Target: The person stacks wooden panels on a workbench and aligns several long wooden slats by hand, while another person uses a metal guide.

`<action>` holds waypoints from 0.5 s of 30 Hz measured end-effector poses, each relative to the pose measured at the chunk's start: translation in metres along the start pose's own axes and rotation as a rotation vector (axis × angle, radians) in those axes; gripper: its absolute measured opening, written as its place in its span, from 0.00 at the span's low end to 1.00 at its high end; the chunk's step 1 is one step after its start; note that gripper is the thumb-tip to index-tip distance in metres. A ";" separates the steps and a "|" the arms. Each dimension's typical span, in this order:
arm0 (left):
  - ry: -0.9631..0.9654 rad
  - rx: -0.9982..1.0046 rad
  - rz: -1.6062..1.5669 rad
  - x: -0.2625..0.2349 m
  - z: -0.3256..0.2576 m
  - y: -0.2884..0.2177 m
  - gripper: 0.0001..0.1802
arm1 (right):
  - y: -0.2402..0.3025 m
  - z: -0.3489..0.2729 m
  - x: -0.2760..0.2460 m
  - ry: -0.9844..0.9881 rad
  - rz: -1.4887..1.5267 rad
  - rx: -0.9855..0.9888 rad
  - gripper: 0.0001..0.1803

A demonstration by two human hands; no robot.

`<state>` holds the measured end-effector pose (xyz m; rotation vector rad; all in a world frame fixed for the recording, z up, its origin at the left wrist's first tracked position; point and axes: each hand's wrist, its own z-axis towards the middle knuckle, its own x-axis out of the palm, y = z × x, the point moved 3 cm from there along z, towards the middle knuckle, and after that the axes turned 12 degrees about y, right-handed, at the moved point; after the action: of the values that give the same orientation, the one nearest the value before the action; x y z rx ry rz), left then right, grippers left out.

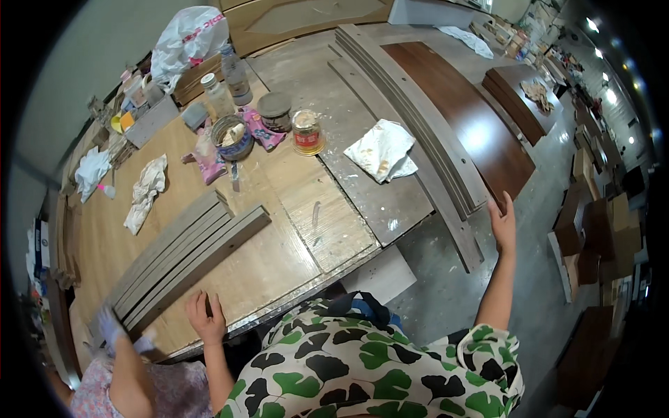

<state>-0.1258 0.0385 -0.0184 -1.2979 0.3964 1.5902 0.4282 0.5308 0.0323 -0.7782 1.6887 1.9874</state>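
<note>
Left hand (206,317) flat on table (293,265), putty-filled tin (233,137) beyond.

Bare tabletop (279,258) open between grey slats (185,258) and rag (382,150) (jars (306,132) crowd far edge).

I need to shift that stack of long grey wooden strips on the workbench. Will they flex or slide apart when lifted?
The long grey wooden strips look thick and straight, so probably stiff rather than floppy. They lie loose side by side, so they would likely slide apart if lifted at one end. The left hand rests on the wooden workbench beside them; their length suggests awkward balance.
</note>
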 end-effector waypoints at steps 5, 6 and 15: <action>-0.057 -0.004 -0.036 0.010 -0.001 -0.019 0.09 | 0.003 -0.002 0.025 0.437 0.681 0.552 0.48; -0.073 0.026 -0.066 0.013 0.000 -0.034 0.08 | -0.009 0.001 0.027 0.429 0.694 0.566 0.48; 0.011 0.147 -0.353 0.016 0.040 -0.145 0.09 | -0.039 -0.061 0.022 0.667 0.084 0.270 0.39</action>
<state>-0.0246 0.1405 0.0295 -1.1898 0.2677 1.2356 0.4450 0.4771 -0.0180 -1.3844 2.3221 1.5825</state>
